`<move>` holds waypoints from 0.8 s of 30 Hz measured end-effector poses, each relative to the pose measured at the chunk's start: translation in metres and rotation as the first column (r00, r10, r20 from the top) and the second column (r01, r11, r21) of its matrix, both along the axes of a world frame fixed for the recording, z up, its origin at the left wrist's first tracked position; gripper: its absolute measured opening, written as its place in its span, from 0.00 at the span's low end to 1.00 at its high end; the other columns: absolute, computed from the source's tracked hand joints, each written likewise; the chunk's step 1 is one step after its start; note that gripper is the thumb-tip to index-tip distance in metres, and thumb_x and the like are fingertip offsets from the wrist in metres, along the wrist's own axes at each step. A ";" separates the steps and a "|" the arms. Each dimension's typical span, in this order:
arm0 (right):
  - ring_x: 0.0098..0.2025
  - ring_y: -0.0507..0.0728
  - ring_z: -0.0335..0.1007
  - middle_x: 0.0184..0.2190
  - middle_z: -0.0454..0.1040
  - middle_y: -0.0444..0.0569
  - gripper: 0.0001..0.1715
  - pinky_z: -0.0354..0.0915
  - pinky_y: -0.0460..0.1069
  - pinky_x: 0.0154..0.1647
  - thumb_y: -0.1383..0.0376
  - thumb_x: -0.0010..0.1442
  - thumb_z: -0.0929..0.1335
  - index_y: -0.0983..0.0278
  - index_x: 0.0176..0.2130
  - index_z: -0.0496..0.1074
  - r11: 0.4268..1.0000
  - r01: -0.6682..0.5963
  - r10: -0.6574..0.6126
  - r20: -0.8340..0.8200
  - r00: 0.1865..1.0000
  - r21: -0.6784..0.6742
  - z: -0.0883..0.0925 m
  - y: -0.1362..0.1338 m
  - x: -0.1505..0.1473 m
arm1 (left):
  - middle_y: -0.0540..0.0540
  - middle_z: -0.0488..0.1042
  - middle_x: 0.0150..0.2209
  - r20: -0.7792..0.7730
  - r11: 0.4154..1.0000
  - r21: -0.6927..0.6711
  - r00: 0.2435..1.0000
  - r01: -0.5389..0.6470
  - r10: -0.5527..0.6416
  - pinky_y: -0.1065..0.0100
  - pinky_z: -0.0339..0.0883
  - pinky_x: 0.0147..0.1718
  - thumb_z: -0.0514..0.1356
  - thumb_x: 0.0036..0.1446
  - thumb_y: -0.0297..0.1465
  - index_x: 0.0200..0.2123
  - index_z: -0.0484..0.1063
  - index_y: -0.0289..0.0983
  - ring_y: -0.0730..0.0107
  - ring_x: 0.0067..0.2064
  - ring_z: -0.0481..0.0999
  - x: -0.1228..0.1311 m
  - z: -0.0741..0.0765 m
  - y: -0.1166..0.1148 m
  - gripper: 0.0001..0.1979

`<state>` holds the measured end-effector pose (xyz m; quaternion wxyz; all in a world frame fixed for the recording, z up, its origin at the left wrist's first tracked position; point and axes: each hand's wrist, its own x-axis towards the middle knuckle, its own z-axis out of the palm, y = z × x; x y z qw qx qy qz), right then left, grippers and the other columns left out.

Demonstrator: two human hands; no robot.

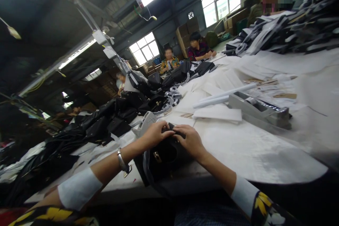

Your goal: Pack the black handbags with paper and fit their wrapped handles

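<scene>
A black handbag (169,160) with a gold-coloured clasp stands at the table's near edge, right in front of me. My left hand (155,135) pinches the dark strip along its top, probably the handle, with thumb and fingers. From the other side my right hand (189,140) grips the same strip, and the fingertips of both hands almost meet. A strap wrapped in pale material (146,164) hangs down the bag's left side. Below my left wrist lies a gold-coloured metal buckle (127,171). The bag's lower part is dark and hard to make out.
Black bags (100,123) are heaped along the left. A grey tape dispenser (261,111) and white rolled sheets (225,95) lie to the right on the white-covered table (254,152). Dark and white strips (286,35) pile up far right. Several people sit farther back.
</scene>
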<state>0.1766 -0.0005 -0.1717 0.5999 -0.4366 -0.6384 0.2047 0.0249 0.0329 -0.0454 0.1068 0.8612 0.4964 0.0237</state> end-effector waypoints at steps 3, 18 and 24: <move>0.51 0.61 0.73 0.44 0.80 0.50 0.10 0.66 0.58 0.57 0.68 0.55 0.74 0.59 0.40 0.80 0.999 -0.032 0.032 -0.008 0.999 0.002 0.005 -0.001 0.004 | 0.44 0.79 0.41 0.119 0.997 0.059 0.992 0.040 -0.046 0.65 0.67 0.42 0.63 0.56 0.41 0.46 0.73 0.38 0.60 0.42 0.76 -0.007 -0.010 -0.007 0.18; 0.51 0.64 0.75 0.57 0.73 0.57 0.16 0.68 0.58 0.55 0.53 0.53 0.74 0.64 0.30 0.80 0.828 -0.492 0.418 -0.289 0.861 -0.268 0.018 0.010 0.026 | 0.45 0.80 0.48 0.205 0.972 0.178 0.961 0.151 -0.186 0.64 0.67 0.48 0.66 0.55 0.43 0.49 0.77 0.43 0.56 0.49 0.78 -0.020 -0.031 -0.019 0.20; 0.55 0.65 0.72 0.57 0.73 0.56 0.18 0.65 0.58 0.57 0.51 0.51 0.75 0.64 0.27 0.80 0.766 -0.523 0.450 -0.269 0.851 -0.373 0.027 0.013 0.039 | 0.47 0.81 0.46 0.208 0.964 0.226 0.960 0.140 -0.188 0.65 0.67 0.48 0.64 0.57 0.43 0.47 0.78 0.45 0.58 0.48 0.79 -0.010 -0.030 -0.029 0.17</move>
